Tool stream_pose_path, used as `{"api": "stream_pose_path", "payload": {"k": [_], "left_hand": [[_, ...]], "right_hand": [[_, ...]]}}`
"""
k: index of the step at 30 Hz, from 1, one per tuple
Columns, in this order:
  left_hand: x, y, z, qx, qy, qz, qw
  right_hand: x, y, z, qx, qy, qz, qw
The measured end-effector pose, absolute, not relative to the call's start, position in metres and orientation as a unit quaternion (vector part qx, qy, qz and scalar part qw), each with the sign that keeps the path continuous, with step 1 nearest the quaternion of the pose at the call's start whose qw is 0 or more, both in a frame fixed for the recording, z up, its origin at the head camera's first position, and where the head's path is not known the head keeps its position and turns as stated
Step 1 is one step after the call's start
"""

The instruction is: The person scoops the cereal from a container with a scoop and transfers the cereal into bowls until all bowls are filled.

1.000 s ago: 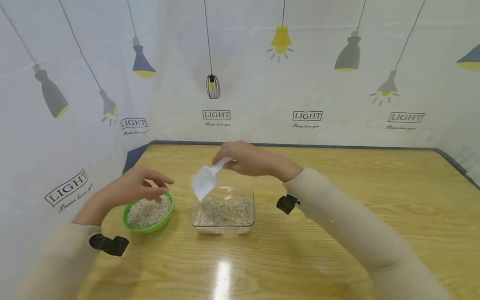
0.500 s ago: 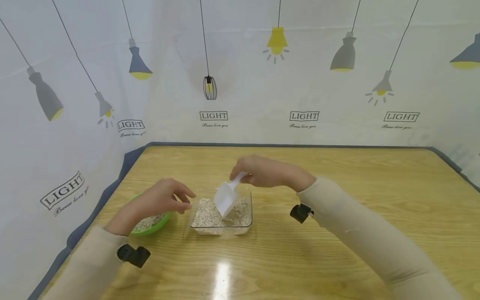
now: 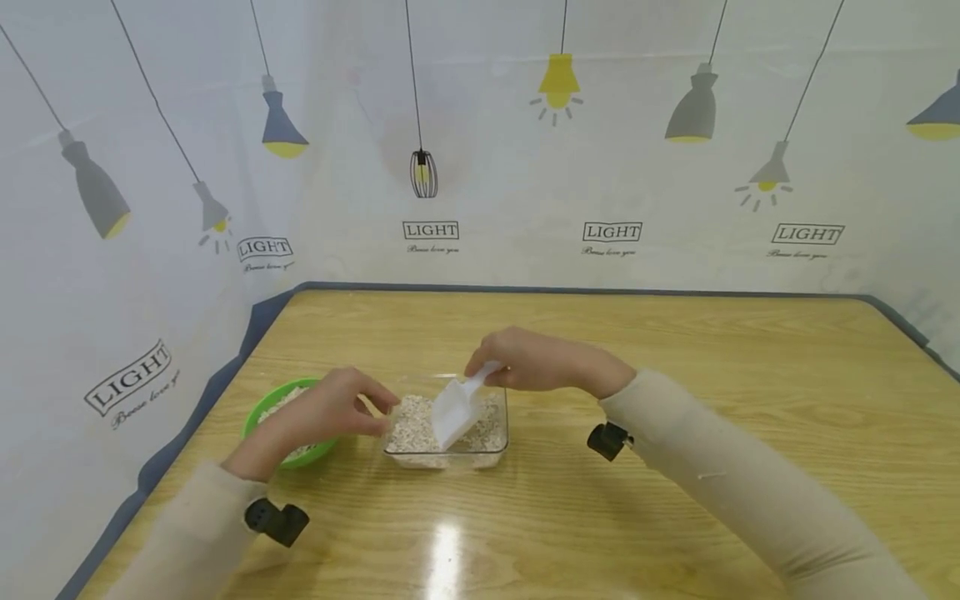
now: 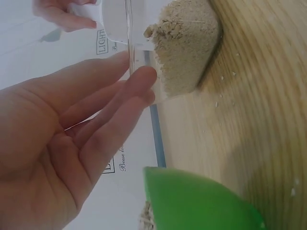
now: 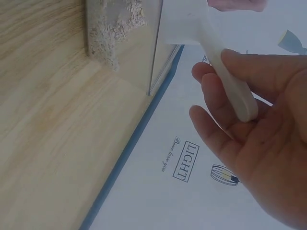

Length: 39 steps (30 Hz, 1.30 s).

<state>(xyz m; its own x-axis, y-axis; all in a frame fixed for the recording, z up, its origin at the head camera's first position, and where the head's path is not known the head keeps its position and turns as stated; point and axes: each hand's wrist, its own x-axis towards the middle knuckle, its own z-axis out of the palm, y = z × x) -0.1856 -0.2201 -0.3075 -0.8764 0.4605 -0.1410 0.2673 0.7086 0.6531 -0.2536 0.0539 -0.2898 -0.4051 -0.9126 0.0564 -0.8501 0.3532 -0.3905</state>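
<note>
My right hand [image 3: 517, 358] holds the handle of a white plastic scoop [image 3: 455, 414], pinched between thumb and fingers. The scoop's blade tilts down into a clear rectangular container [image 3: 498, 457] partly filled with oat flakes [image 3: 412, 425]. At the container's left side is my left hand [image 3: 341, 406]; its fairly straight fingertips [image 4: 144, 79] touch the upper wall near the rim. Beneath the left hand and forearm stands a green bowl [image 3: 251, 421], also with oat flakes in it, partly hidden in the head view. Oats heap against the wall in the left wrist view.
Both vessels stand on a wood-grain table [image 3: 675, 358]. A few stray flakes [image 4: 220, 86] lie on it by the container. A pale printed curtain [image 3: 510, 150] rises behind and to the left of the table.
My left hand has moved right from over the green bowl to the container's left side. The scoop has come down and right from above the container into it, with my right hand holding it.
</note>
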Motion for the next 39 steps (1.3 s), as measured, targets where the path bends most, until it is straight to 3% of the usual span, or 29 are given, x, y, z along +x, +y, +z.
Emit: {"api": "stream_pose_path", "payload": {"k": [13,39], "left_hand": [[-0.191,-0.216,-0.308,0.189,0.914,0.325,0.154],[-0.190,-0.217,-0.310,0.189,0.919,0.311,0.152]], "right_hand": [[-0.252,0.054,-0.301,-0.517,0.828,-0.188,0.109],[-0.249,0.049,-0.332,-0.534,0.799,-0.272,0.046]]}}
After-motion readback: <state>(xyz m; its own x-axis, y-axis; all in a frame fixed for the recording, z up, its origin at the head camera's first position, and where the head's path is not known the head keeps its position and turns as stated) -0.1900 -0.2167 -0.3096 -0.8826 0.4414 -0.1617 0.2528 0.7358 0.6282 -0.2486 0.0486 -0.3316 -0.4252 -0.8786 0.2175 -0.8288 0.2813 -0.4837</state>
